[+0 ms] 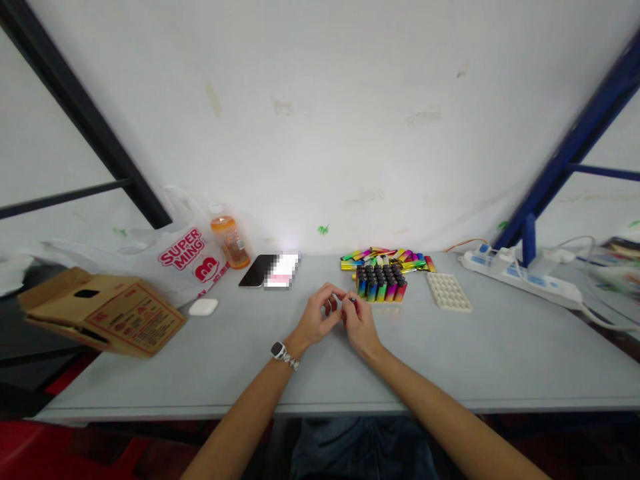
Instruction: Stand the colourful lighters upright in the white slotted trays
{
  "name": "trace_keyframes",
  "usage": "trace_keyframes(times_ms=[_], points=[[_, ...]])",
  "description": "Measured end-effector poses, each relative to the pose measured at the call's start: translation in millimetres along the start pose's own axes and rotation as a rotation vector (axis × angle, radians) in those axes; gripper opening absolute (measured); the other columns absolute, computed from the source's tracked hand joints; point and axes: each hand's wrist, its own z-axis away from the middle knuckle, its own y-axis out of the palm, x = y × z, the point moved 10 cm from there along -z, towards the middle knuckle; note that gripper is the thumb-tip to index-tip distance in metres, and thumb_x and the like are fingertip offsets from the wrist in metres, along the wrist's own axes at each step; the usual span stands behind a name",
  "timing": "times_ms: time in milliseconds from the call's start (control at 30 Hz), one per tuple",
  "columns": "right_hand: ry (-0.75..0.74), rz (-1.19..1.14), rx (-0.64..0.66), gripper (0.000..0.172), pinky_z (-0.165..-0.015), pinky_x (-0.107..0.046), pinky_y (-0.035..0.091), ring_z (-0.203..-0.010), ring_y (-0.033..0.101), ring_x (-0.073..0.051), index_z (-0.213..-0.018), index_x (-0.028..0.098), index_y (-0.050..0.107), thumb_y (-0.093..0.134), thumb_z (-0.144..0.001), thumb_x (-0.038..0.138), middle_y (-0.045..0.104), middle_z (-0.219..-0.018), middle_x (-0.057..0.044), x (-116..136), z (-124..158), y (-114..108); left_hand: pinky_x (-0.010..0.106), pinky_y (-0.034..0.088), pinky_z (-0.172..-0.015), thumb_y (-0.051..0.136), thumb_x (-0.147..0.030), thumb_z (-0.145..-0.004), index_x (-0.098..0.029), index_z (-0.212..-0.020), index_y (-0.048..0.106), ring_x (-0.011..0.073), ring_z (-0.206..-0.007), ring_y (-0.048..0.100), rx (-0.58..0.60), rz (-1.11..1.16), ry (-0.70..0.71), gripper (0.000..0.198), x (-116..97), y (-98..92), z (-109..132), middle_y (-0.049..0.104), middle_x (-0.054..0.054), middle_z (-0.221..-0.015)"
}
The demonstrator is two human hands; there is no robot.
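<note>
Both of my hands meet over the table, just left of a block of upright lighters with black tops and rainbow-coloured bodies. In my right hand the fingers are closed around a lighter; only its small dark end shows. My left hand, with a watch on the wrist, has curled fingers whose tips touch the right hand's fingertips. Whatever lies between those left fingertips is hidden. Behind the block, shiny multicoloured wrappers or loose lighters lie in a pile against the wall.
A pale tray with round pockets lies right of the lighters, before a white power strip. To the left are a phone, an orange drink bottle, a white case, a plastic bag and a cardboard box.
</note>
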Motion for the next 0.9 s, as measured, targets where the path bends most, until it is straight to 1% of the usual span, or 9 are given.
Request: trace_keyframes(times_ms=[200,333,500,567,633,733,800,900], points=[[-0.010,0.015,0.000,0.029,-0.055,-0.025,0.031,-0.058,0.039,-0.012,-0.066,0.020,0.044,0.043,-0.091,0.035,0.040,-0.059,0.004,3.0,-0.6,0.0,0.023,0.040,-0.059,0.060,-0.027,-0.082,-0.015,-0.098,0.060,0.0120,-0.069,0.051,-0.002,-0.001,0.005,0.021,-2.5,-0.4,-0.5,0.055,0.005,-0.090],[-0.004,0.026,0.001,0.031,-0.055,-0.025,0.031,-0.058,0.039,-0.013,-0.066,0.021,0.044,0.043,-0.091,0.038,0.040,-0.058,0.004,1.7,-0.3,-0.2,0.023,0.041,-0.059,0.059,-0.027,-0.083,-0.014,-0.099,0.059,0.0117,-0.068,0.051,0.000,-0.007,0.008,0.021,-2.1,-0.5,-0.7,0.055,0.005,-0.090],[0.005,0.052,0.007,0.033,-0.056,-0.025,0.033,-0.057,0.040,-0.012,-0.068,0.020,0.048,0.045,-0.092,0.043,0.042,-0.059,0.005,5.3,-0.4,0.5,0.023,0.042,-0.059,0.059,-0.028,-0.083,-0.015,-0.102,0.058,0.0117,-0.069,0.052,0.008,-0.018,0.006,0.023,-4.2,0.2,0.2,0.055,0.006,-0.093],[0.004,0.061,-0.004,0.034,-0.057,-0.025,0.034,-0.059,0.041,-0.012,-0.069,0.019,0.049,0.048,-0.091,0.046,0.044,-0.060,0.004,8.5,-0.5,-0.8,0.023,0.042,-0.058,0.060,-0.027,-0.081,-0.015,-0.104,0.057,0.0116,-0.070,0.051,-0.004,-0.026,0.019,0.025,-7.8,-0.5,0.6,0.053,0.006,-0.098],[-0.003,0.070,-0.011,0.037,-0.057,-0.025,0.033,-0.059,0.041,-0.012,-0.068,0.019,0.050,0.050,-0.089,0.049,0.045,-0.060,0.004,11.1,-0.1,-1.9,0.022,0.042,-0.057,0.062,-0.025,-0.079,-0.016,-0.104,0.057,0.0115,-0.071,0.051,-0.046,-0.037,0.038,0.027,-11.6,-3.4,0.8,0.052,0.007,-0.101],[0.018,0.060,0.007,0.042,-0.053,-0.025,0.031,-0.057,0.039,-0.012,-0.067,0.019,0.048,0.047,-0.090,0.053,0.043,-0.058,0.004,8.5,1.3,-1.1,0.021,0.042,-0.056,0.064,-0.023,-0.078,-0.017,-0.094,0.057,0.0104,-0.070,0.048,-0.117,-0.056,0.048,0.019,-11.9,-6.6,0.6,0.050,0.004,-0.094],[0.045,0.025,0.022,0.044,-0.050,-0.024,0.030,-0.055,0.040,-0.012,-0.067,0.020,0.047,0.043,-0.092,0.056,0.044,-0.058,0.003,4.5,2.6,-0.3,0.020,0.041,-0.054,0.065,-0.024,-0.079,-0.016,-0.086,0.059,0.0095,-0.067,0.047,-0.128,-0.057,0.037,0.012,-8.3,-4.5,-0.1,0.048,0.002,-0.087],[0.088,-0.044,0.028,0.045,-0.046,-0.024,0.032,-0.053,0.041,-0.012,-0.069,0.020,0.047,0.040,-0.092,0.058,0.044,-0.057,0.003,1.0,4.4,-2.0,0.019,0.042,-0.053,0.067,-0.029,-0.081,-0.015,-0.082,0.061,0.0085,-0.066,0.048,-0.128,0.002,-0.002,0.015,-0.1,-0.3,-1.3,0.048,0.002,-0.085]])
